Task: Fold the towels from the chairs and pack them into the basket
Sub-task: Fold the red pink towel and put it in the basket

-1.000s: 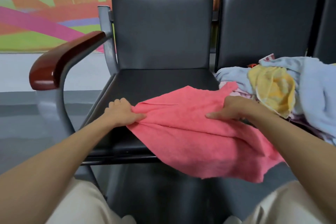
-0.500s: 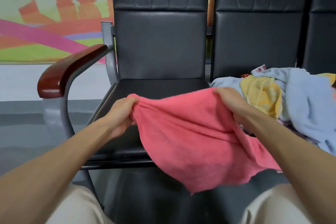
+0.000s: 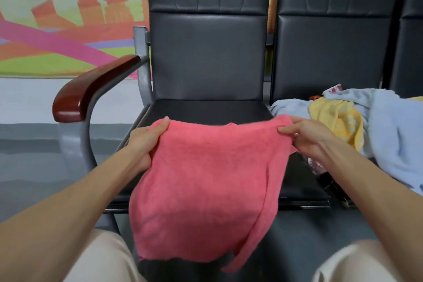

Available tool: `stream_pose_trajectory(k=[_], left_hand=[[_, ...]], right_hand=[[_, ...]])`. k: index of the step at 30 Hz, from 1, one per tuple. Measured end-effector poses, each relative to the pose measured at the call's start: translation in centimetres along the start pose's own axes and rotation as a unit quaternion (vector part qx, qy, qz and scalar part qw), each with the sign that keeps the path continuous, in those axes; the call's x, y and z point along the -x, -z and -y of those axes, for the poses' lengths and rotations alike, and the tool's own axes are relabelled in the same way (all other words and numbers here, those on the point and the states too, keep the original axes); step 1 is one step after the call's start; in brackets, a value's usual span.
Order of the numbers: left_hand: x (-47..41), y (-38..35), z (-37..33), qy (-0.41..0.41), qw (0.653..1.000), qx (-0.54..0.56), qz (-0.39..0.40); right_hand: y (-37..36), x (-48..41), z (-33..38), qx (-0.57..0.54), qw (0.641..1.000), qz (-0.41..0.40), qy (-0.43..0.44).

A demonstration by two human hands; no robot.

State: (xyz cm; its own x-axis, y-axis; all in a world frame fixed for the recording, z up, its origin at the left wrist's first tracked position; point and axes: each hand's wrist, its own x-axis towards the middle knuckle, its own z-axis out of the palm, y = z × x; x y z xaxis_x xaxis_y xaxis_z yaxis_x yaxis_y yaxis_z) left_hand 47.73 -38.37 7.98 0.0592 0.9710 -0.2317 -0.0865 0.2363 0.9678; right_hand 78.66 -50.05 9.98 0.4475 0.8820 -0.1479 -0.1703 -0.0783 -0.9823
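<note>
A pink towel (image 3: 206, 181) hangs in the air in front of the left black chair (image 3: 206, 59), spread between both hands. My left hand (image 3: 146, 142) grips its upper left corner. My right hand (image 3: 304, 137) pinches its upper right corner. The towel's lower edge dangles between my knees. On the seat of the right chair (image 3: 332, 52) lies a heap of towels: a light blue one (image 3: 393, 135) and a yellow one (image 3: 338, 121). No basket is in view.
A brown wooden armrest (image 3: 91, 91) on a grey metal frame stands at the left of the left chair. A third black chair (image 3: 412, 30) shows at the right edge. Grey floor (image 3: 34, 155) lies to the left, and a colourful mural (image 3: 57, 30) covers the wall.
Both hands have lifted the pink towel off the left chair's seat and pulled its top edge out wide. It now hangs free instead of lying crumpled.
</note>
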Motion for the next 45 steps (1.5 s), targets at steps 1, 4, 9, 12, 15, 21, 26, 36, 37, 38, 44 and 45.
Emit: stream_pose_trajectory(k=[1, 4, 9, 12, 15, 21, 26, 36, 37, 38, 44, 45], left_hand=[[-0.1, 0.3, 0.0, 0.014, 1.000, 0.013, -0.005], [-0.2, 1.0, -0.3, 0.063, 0.997, 0.044, 0.008], [0.1, 1.9, -1.0, 0.060, 0.997, 0.013, 0.037], [0.8, 2.0, -1.6, 0.013, 0.999, -0.030, 0.030], [2.0, 2.8, -2.0, -0.047, 0.995, -0.088, 0.020], [6.1, 4.5, -4.2, -0.138, 0.981, -0.135, 0.010], [9.8, 6.2, -6.4, -0.207, 0.968, -0.135, 0.035], [14.8, 8.3, -9.8, -0.356, 0.826, -0.435, -0.042], [15.2, 8.2, -9.9, -0.346, 0.854, -0.387, -0.036], [15.5, 8.0, -10.0, -0.329, 0.883, -0.333, -0.026], [16.6, 7.9, -11.4, -0.321, 0.936, -0.143, -0.031], [16.5, 8.1, -11.4, -0.343, 0.926, -0.155, -0.040]], right_hand=[[0.2, 0.0, -0.4, 0.054, 0.999, 0.006, 0.000], [0.4, -0.1, -1.7, 0.201, 0.978, -0.054, 0.032], [-0.3, 0.8, -1.7, 0.233, 0.969, -0.073, 0.032], [-1.1, 1.6, -1.0, 0.137, 0.985, -0.071, 0.076], [-1.1, 2.9, 0.5, 0.040, 0.986, -0.108, 0.116], [-0.7, 6.4, 3.3, 0.101, 0.956, -0.171, 0.215], [-1.0, 9.8, 6.0, 0.159, 0.939, -0.171, 0.251], [0.5, 15.1, 9.2, 0.513, 0.780, -0.152, 0.324], [0.4, 15.4, 9.1, 0.485, 0.799, -0.145, 0.325], [0.3, 15.6, 9.1, 0.444, 0.828, -0.132, 0.317], [0.4, 16.6, 10.3, 0.226, 0.905, -0.126, 0.336], [0.3, 16.6, 10.4, 0.230, 0.894, -0.145, 0.357]])
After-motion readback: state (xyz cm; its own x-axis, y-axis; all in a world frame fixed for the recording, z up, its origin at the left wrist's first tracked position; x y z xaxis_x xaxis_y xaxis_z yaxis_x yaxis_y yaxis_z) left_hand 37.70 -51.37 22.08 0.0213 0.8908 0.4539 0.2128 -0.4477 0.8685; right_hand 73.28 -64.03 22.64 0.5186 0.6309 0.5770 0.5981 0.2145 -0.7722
